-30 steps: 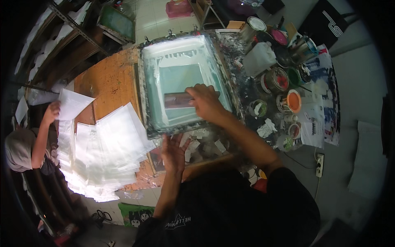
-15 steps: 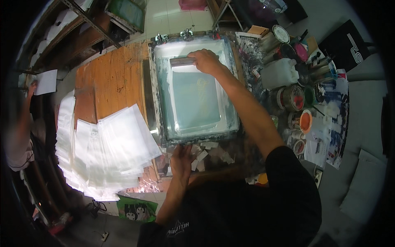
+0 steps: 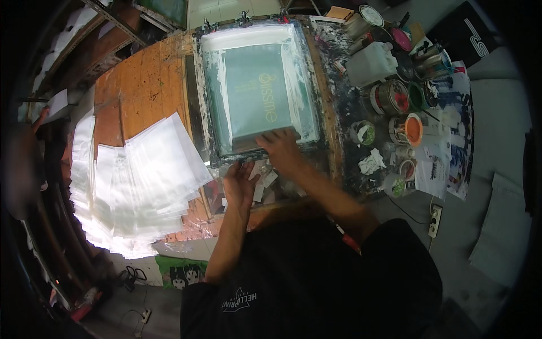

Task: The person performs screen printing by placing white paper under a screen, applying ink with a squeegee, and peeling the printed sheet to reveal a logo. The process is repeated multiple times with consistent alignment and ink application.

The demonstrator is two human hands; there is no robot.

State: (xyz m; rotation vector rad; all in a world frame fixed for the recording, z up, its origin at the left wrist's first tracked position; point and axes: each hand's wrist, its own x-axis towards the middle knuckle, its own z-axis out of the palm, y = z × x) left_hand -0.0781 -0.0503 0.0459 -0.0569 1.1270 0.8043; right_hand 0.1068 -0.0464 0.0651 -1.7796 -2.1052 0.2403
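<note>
A screen-printing frame [image 3: 314, 85] lies on the table in front of me. Its blue-green mesh [image 3: 243, 68] carries a yellowish stencil design and has white ink smeared along its sides. Near the close end of the mesh my right hand [image 3: 280, 151] grips a wide squeegee [image 3: 247, 142], fingers bent over its top. My left hand [image 3: 239, 183] is just below, palm partly up. Its fingers reach the frame's near edge and the thumb stands apart; whether the fingertips go under the edge I cannot tell.
Fanned white plastic bags [image 3: 144, 181] cover the wooden table's left side. Paint cans [image 3: 389, 97], a whitish jug [image 3: 371, 63], an orange ink tub [image 3: 407, 130] and crumpled tissue [image 3: 371, 162] crowd the right. Clamps [image 3: 244, 20] hold the frame's far end. Another person's hand [image 3: 40, 117] shows far left.
My right hand has drawn the squeegee from the far end of the mesh to the near end, uncovering the stencil. My left hand stays by the near edge. The view has shifted slightly.
</note>
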